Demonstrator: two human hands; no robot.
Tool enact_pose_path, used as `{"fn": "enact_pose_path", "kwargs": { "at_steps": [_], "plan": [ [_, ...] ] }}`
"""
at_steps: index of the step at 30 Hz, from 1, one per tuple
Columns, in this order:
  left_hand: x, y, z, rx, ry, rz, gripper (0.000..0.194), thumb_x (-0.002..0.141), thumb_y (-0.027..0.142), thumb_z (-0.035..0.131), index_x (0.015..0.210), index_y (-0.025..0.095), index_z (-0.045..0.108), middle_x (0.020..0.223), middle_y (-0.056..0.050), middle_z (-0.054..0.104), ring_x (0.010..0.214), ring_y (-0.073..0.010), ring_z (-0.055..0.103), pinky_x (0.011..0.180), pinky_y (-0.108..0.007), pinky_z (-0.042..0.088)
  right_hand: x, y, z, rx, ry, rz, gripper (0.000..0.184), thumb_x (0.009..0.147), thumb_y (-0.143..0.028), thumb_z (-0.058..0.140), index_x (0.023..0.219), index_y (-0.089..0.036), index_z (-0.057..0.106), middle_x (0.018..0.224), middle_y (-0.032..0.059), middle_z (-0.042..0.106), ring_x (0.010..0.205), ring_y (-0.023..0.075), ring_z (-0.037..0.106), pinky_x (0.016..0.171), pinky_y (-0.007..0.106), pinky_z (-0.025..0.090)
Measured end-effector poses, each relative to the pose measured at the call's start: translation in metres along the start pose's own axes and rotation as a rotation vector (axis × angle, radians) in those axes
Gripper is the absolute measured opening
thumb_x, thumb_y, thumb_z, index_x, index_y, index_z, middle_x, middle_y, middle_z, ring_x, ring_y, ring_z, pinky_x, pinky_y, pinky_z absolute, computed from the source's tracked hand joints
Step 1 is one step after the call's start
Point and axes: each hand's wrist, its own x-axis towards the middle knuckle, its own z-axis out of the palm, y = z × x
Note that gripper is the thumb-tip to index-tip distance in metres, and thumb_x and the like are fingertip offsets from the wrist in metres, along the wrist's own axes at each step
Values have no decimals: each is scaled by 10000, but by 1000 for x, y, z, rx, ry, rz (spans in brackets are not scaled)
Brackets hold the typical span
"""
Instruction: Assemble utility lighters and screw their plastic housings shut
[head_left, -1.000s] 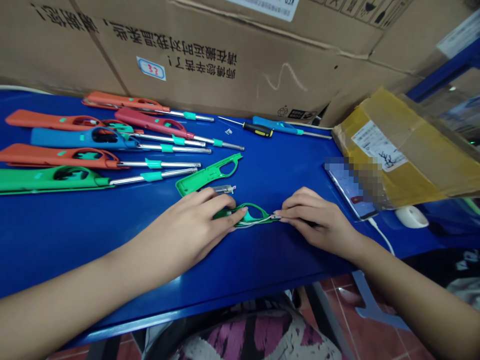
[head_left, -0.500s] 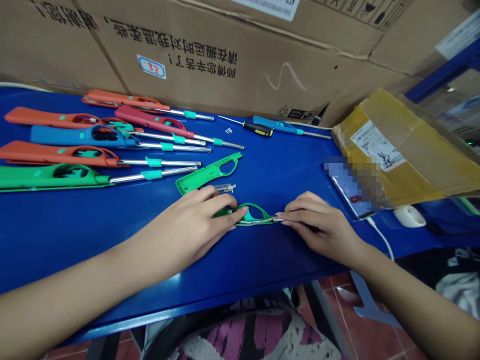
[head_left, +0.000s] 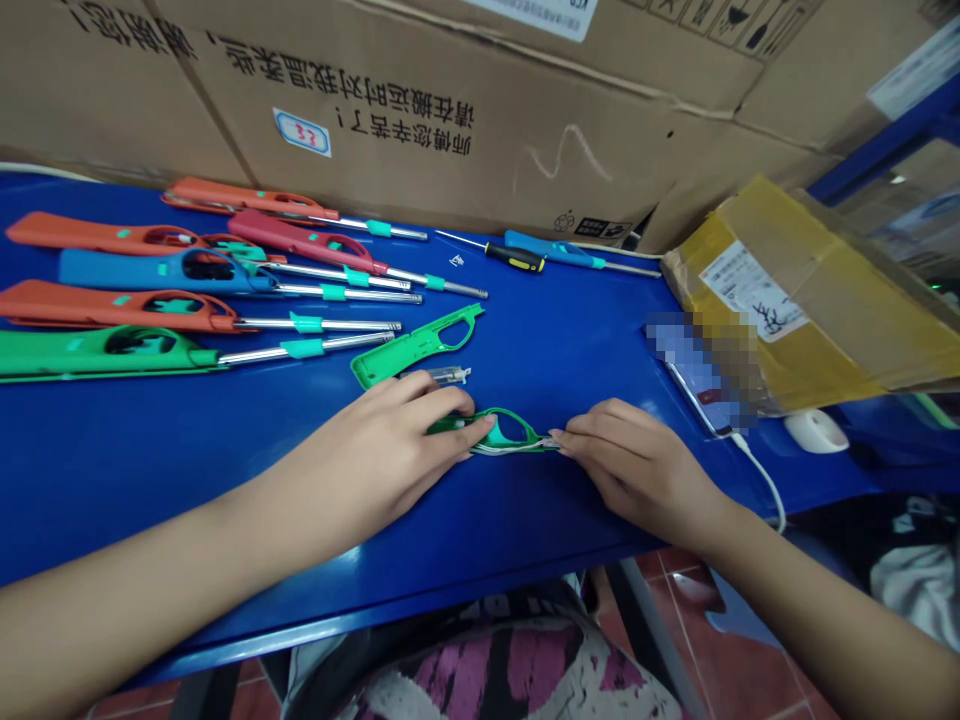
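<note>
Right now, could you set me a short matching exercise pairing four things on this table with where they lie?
Things:
1. green lighter shell
2. screwdriver
3. phone
4. green finished lighter

Places:
A. far left, nearest of the row
B. between left hand and right hand
C. by the cardboard box
D. beside the yellow parcel

Pairs: 1-B, 2-C, 3-D, 4-A

Blue table (head_left: 570,350) under lighters (head_left: 202,310)

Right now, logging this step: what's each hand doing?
Left hand: pressing down on green lighter shell.
Right hand: pinching the shell's tip.
</note>
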Motion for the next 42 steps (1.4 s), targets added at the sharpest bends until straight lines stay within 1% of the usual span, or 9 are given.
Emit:
{"fn": "enact_pose_path", "kwargs": {
  "at_steps": [10, 14, 17, 22, 26, 30, 35, 38, 42],
  "plan": [
    [-1, 1, -1, 13, -17, 3, 376, 1040, 201, 478, 1382, 236, 632, 1180, -102, 659, 1125, -280, 591, 971, -472, 541, 6, -16, -8, -196, -75, -6, 219, 966, -60, 543, 1122, -85, 695, 1002, 128, 753, 881, 243, 646, 729, 399, 494],
    [-1, 2, 0, 8, -24, 13, 387, 1040, 207, 480, 1404, 228, 611, 1188, -98, 652, 1092, -273, 588, 934, -455, 551, 11, -16, -8, 48, -28, 208, 96, 969, -198, 640, 947, -194, 733, 910, 53, 740, 830, 194, 637, 761, 381, 470],
    [-1, 4, 0, 11, -20, 15, 385, 1037, 203, 486, 1401, 215, 612, 1180, -101, 651, 1063, -269, 587, 899, -436, 556, 20, -8, -8, 308, -12, 367, 122, 933, -249, 701, 816, -214, 716, 862, 28, 713, 822, 169, 641, 789, 347, 488],
    [-1, 8, 1, -11, -29, -2, 375, 1042, 207, 475, 1389, 208, 618, 1172, -108, 642, 1061, -267, 586, 898, -433, 550, 37, 8, -11, 423, -224, 557, 130, 863, -275, 767, 768, -215, 702, 846, 10, 678, 813, 155, 622, 754, 298, 479],
    [-1, 7, 3, 6, 8, -32, 354, 1041, 219, 485, 1357, 187, 641, 1154, -125, 635, 1058, -278, 590, 875, -441, 556, 53, 15, -12, 309, -289, 506, 104, 863, -195, 738, 776, -206, 680, 825, 11, 662, 807, 160, 581, 753, 303, 449],
    [0, 6, 3, 29, 38, -88, 343, 1036, 223, 494, 1333, 167, 656, 1136, -137, 633, 1005, -277, 596, 834, -448, 563, 66, 15, -16, 361, -294, 454, 32, 883, -178, 697, 895, -208, 694, 916, 26, 676, 825, 160, 588, 752, 300, 469],
    [0, 7, 0, -3, 28, -105, 345, 1038, 239, 483, 1326, 170, 660, 1135, -132, 634, 1023, -276, 598, 858, -447, 555, 80, 10, -23, 336, -339, 182, 198, 902, -173, 679, 1090, -225, 645, 1090, 47, 668, 1044, 202, 587, 908, 348, 457],
    [0, 7, -2, -36, 40, -125, 328, 1029, 250, 501, 1296, 176, 677, 1136, -123, 646, 1023, -270, 613, 866, -441, 549, 87, 10, -18, 344, -402, 119, 165, 890, -238, 727, 1029, -219, 640, 1007, 32, 677, 948, 188, 602, 824, 322, 463],
    [0, 6, -1, -61, 79, -137, 292, 1020, 286, 541, 1230, 183, 715, 1116, -104, 679, 990, -258, 646, 835, -425, 553, 87, 13, -8, 452, -363, 155, 111, 919, -290, 702, 975, -202, 664, 937, 18, 682, 834, 148, 609, 719, 279, 461]
  ]
}}
